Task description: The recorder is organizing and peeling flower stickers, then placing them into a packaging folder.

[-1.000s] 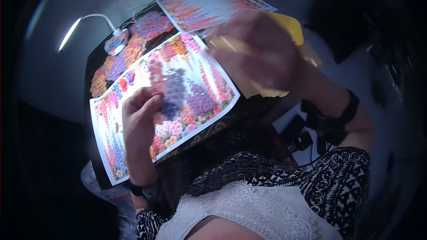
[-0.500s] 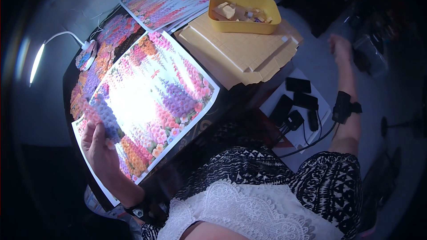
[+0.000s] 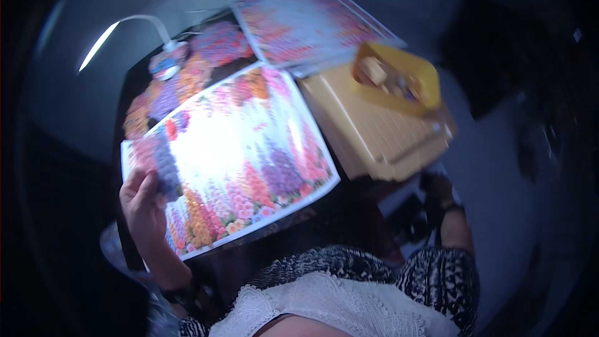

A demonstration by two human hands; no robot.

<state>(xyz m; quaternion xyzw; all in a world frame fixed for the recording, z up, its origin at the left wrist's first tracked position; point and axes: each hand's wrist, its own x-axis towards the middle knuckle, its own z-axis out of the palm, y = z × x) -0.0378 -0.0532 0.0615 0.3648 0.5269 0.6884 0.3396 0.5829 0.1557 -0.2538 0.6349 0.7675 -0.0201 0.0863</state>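
Between the thumb and fingers of my left hand [image 3: 142, 196] are flower paper cut-outs [image 3: 163, 165] in pink and bluish purple, raised over the left side of a large floral print sheet [image 3: 253, 165]. That sheet shows tall pink, orange and purple blossoms, with a strong glare in its middle. My right hand [image 3: 442, 192] is low at the right, by the near edge of the cardboard stack [image 3: 334, 109] and above dark devices [image 3: 409, 215] on a white surface. Blur and shadow hide its fingers, so I cannot tell whether it holds anything.
Beyond the sheet, heaps of flower cut-outs [image 3: 168, 97] lie along the dark table's far left side. A lit lamp [image 3: 100, 43] bends over there. More floral prints [image 3: 312, 22] lie at the back. A yellow box [image 3: 399, 103] with scraps sits on the cardboard.
The view has turned and shifted, blurring the scene. My right hand has come in from the far right toward the cardboard and devices. My left hand still holds the cut-outs.
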